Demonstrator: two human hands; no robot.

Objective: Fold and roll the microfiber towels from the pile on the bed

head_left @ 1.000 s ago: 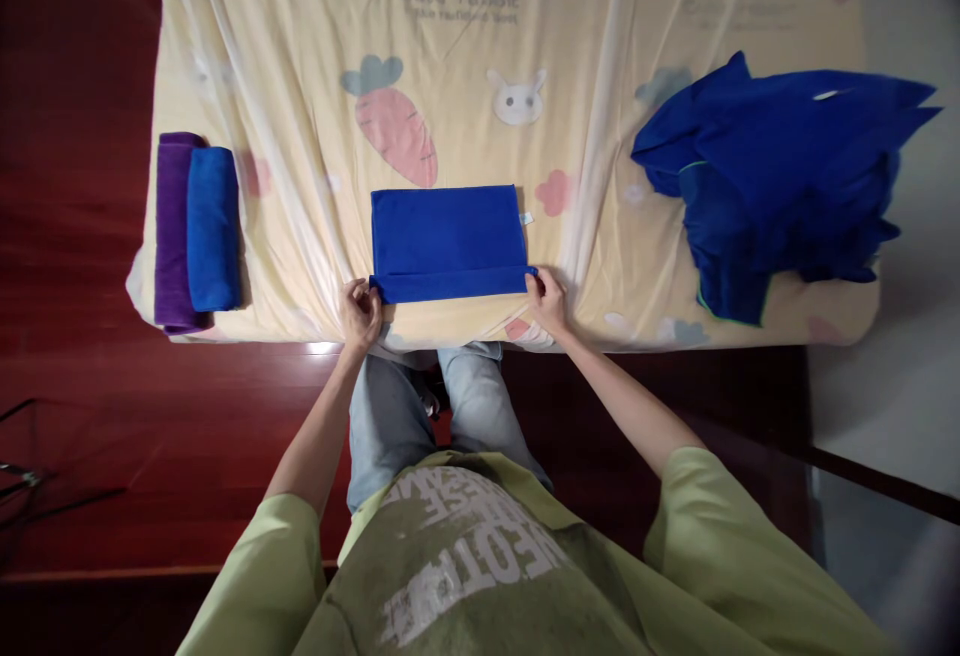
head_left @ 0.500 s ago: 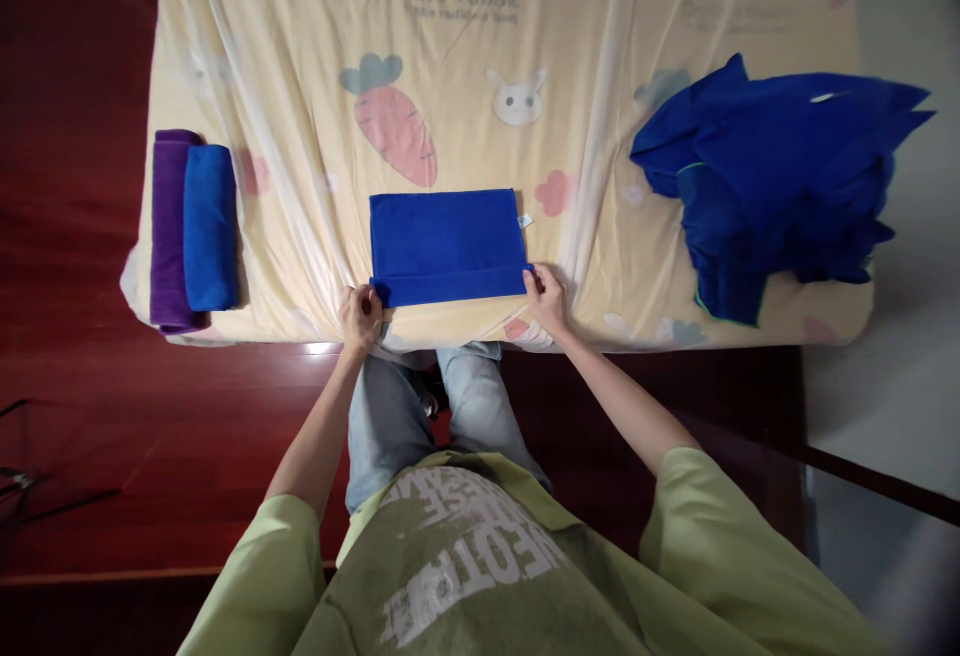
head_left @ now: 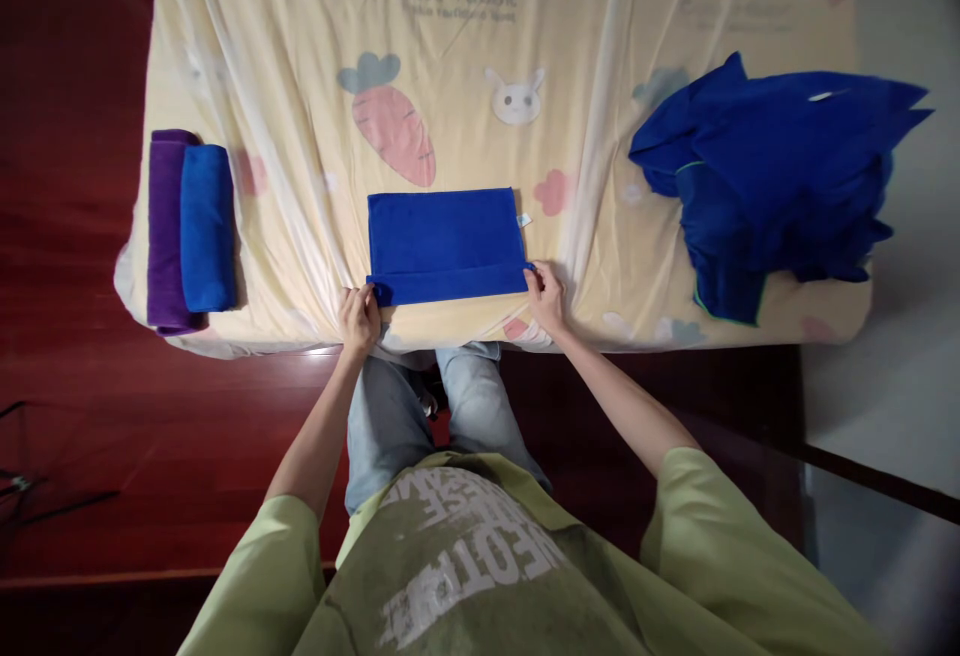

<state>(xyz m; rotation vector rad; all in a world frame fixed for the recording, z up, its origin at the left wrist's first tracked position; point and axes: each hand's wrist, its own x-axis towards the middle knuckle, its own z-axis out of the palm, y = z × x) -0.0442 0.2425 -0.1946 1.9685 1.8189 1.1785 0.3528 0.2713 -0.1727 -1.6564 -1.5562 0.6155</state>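
A blue towel (head_left: 442, 231) lies flat on the bed in front of me, its near edge turned over into a narrow strip. A small white tag sticks out on its right side. My left hand (head_left: 360, 318) is closed on the near left corner of the folded strip. At the opposite end, my right hand (head_left: 546, 296) pinches the near right corner between thumb and fingers. Both hands rest close to the bed's front edge.
Left on the bed sit a rolled purple towel (head_left: 166, 236) and a rolled blue towel (head_left: 208, 228), side by side. A crumpled heap of blue cloth (head_left: 795, 176) lies at the right. The patterned bed sheet (head_left: 457, 116) has creases.
Almost nothing differs; both hands keep their hold on the towel's near corners. My left hand's fingers have shifted slightly, and the view has moved a little.
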